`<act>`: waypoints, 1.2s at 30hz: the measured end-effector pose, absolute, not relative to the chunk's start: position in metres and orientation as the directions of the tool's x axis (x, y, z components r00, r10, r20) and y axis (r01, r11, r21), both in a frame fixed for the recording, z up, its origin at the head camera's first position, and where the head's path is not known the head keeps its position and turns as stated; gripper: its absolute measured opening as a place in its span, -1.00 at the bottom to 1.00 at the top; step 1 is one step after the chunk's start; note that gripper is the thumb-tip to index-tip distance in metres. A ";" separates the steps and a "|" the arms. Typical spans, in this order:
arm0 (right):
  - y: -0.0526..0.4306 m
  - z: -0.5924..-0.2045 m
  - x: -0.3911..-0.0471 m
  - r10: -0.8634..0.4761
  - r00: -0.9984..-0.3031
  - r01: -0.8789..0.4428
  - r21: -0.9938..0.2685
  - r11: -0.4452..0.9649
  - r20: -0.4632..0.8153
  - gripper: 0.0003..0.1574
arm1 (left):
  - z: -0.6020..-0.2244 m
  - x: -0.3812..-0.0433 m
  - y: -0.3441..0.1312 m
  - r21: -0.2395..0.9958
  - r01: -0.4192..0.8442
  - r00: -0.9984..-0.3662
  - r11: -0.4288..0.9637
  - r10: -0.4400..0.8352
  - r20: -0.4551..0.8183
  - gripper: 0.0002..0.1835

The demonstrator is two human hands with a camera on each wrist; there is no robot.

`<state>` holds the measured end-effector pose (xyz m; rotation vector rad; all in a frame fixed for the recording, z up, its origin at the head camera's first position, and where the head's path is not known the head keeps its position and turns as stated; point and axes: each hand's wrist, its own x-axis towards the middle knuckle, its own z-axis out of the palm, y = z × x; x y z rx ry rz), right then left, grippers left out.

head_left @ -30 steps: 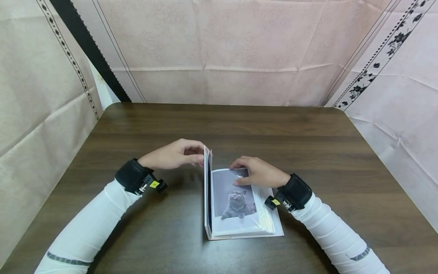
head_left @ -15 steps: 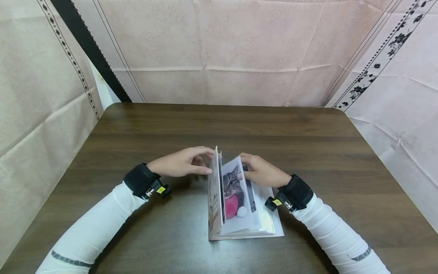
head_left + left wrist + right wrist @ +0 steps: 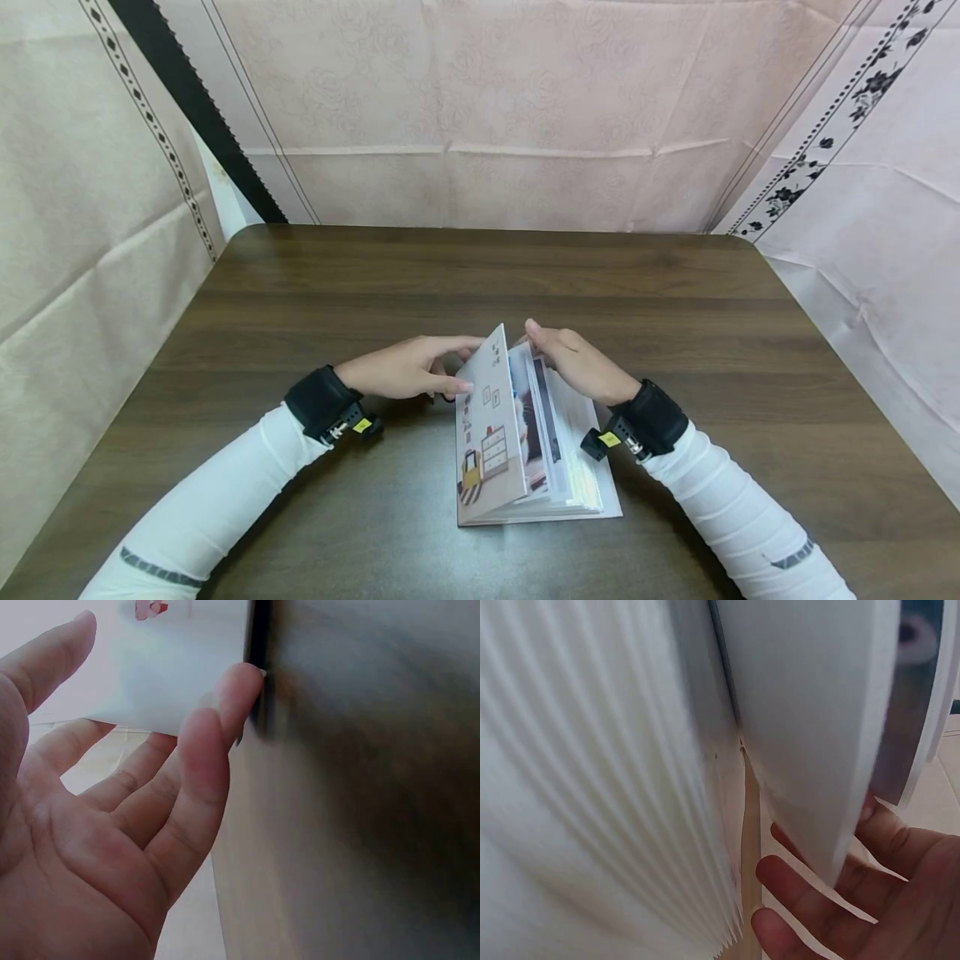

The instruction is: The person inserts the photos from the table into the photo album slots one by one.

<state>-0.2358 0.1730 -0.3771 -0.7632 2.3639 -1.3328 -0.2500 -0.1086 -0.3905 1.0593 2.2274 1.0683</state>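
Note:
A photo album (image 3: 491, 442) lies on the table, its front cover raised at a steep slant and leaning right over the pages. Cartoon drawings show on the cover's outer side. My left hand (image 3: 408, 367) touches this cover, thumb over its face and fingers up by the top edge. In the left wrist view, its loosely bent fingers (image 3: 202, 757) reach the white cover's edge. My right hand (image 3: 585, 362) is at the upper part of the partly lifted pages (image 3: 536, 425). From the right wrist view, its fingers (image 3: 802, 900) are spread, partly behind a page.
The brown wooden table (image 3: 337, 275) extends around the album. Pale cloth (image 3: 480, 117) hangs behind it, with more cloth at both sides. Black wrist cameras (image 3: 648, 421) are strapped over my white sleeves.
The cover has swung from upright to leaning right over the pages, my left hand moving right with it. Pages with cat photos have lifted, and my right hand's thumb has risen.

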 end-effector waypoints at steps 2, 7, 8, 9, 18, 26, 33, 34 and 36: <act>0.173 -0.376 -0.235 -0.586 -0.810 -0.300 -0.848 0.438 -0.016 -0.19 | -0.391 -0.250 -0.107 0.793 0.456 -0.605 0.404 0.794 -0.056 -0.24; 0.172 -0.375 -0.233 -0.566 -0.824 -0.299 -0.829 0.473 -0.025 -0.24 | -0.393 -0.248 -0.105 0.751 0.493 -0.623 0.439 0.781 -0.048 -0.22; 0.172 -0.375 -0.234 -0.561 -0.827 -0.295 -0.829 0.476 -0.028 -0.25 | -0.393 -0.248 -0.104 0.743 0.500 -0.625 0.445 0.779 -0.046 -0.22; 0.172 -0.375 -0.234 -0.559 -0.829 -0.293 -0.826 0.482 -0.032 -0.26 | -0.394 -0.247 -0.104 0.737 0.503 -0.627 0.451 0.778 -0.048 -0.22; 0.175 -0.371 -0.236 -0.533 -0.842 -0.296 -0.761 0.577 -0.077 -0.42 | -0.397 -0.244 -0.099 0.688 0.551 -0.631 0.473 0.775 -0.028 -0.23; 0.181 -0.367 -0.239 -0.511 -0.853 -0.308 -0.688 0.658 -0.106 -0.65 | -0.396 -0.242 -0.096 0.671 0.548 -0.648 0.499 0.761 -0.036 -0.29; 0.191 -0.367 -0.243 -0.541 -0.833 -0.369 -0.619 0.693 -0.110 -0.66 | -0.398 -0.242 -0.093 0.673 0.561 -0.652 0.483 0.758 -0.001 -0.33; 0.193 -0.367 -0.243 -0.552 -0.826 -0.382 -0.610 0.694 -0.111 -0.66 | -0.398 -0.242 -0.093 0.671 0.564 -0.653 0.481 0.758 0.005 -0.34; 0.195 -0.366 -0.243 -0.570 -0.813 -0.401 -0.597 0.695 -0.117 -0.66 | -0.397 -0.242 -0.092 0.671 0.569 -0.652 0.475 0.758 0.016 -0.36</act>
